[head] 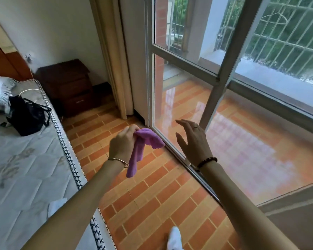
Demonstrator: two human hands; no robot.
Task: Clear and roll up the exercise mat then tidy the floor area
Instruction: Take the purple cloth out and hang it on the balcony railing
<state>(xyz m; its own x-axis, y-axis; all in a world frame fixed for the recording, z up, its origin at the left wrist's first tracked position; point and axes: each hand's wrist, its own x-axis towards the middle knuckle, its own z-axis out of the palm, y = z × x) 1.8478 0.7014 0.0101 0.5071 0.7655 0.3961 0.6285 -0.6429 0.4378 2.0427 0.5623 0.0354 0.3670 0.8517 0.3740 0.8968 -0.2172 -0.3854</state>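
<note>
Forearms reach toward 12 o'clock, left grip [123, 142] pinching a purple cloth [143, 145], right grip [193, 139] spread empty near the glass door [181, 98] at 1 o'clock; no mat shows, and the dangling cloth could slip to the floor [152, 195].

Daylight comes in through the big glass door [186, 38] at 2 o'clock. It is soft and a bit grey, not sunny. The shiny balcony floor [246, 141] at 3 o'clock has a bright white and pink glare, like a mirror. The room floor [148, 195] in the middle is well lit and warm orange. The corner by the dark cabinet [70, 83] at 10 o'clock is dimmer. Shadows are soft and faint. The picture bends at the edges, so the door leans. The bed [25, 159] at 9 o'clock looks smeared and blurry. The purple cloth [146, 139] in the middle looks sharp.
</note>
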